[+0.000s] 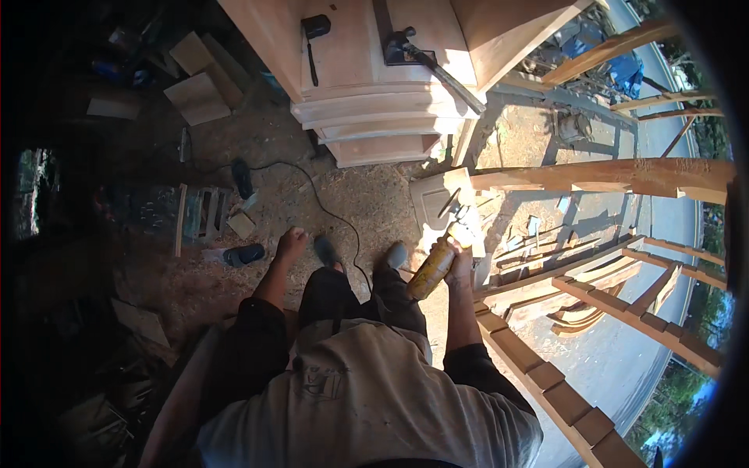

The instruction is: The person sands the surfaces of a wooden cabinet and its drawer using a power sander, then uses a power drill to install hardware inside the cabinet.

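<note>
My right hand (460, 257) grips a yellow cylindrical canister (429, 274), tilted, its light-coloured top end pointing away from me. Just beyond that end, a pale wooden panel (429, 204) leans by the cabinet, partly in bright sun. My left hand (292, 243) is raised above the floor with its fingers curled; anything inside is too small to make out. Ahead stands an unfinished wooden cabinet (367, 129), bearing a hammer-like tool (437, 69) and a black handled tool (316, 30).
A dark cable (328, 207) crosses the dusty floor near my feet. Loose boards (195, 97), dark sandals (243, 255) and a low slatted object (211, 214) lie to the left. Timber rails (608, 175) run along the right, beside a paved road (663, 218) and a bucket (575, 126).
</note>
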The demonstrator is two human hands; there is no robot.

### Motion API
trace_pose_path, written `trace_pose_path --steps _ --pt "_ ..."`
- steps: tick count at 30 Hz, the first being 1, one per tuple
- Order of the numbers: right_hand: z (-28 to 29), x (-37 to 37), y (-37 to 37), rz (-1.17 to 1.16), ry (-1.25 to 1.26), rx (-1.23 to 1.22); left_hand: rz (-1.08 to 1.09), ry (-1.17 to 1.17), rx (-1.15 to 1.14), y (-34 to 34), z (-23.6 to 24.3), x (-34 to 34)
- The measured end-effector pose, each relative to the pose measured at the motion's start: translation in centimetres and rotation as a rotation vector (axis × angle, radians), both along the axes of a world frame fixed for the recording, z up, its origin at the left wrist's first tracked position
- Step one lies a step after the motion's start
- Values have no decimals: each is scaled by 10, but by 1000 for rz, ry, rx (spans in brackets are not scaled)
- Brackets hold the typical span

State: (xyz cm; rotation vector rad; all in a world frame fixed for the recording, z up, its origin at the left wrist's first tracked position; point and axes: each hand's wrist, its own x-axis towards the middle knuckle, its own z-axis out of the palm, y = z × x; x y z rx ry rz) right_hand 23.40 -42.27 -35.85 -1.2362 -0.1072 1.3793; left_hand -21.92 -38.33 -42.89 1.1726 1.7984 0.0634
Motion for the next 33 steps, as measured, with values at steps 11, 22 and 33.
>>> trace_pose_path --steps 11,22,33 --pt "-176 5 19 -177 71 46 378 -476 -92 134 -115 154" --pt "-305 17 64 -56 382 209 531 -1701 389 276 -258 221" --pt "-398 53 129 13 303 419 209 -2124 1020 353 -272 271"
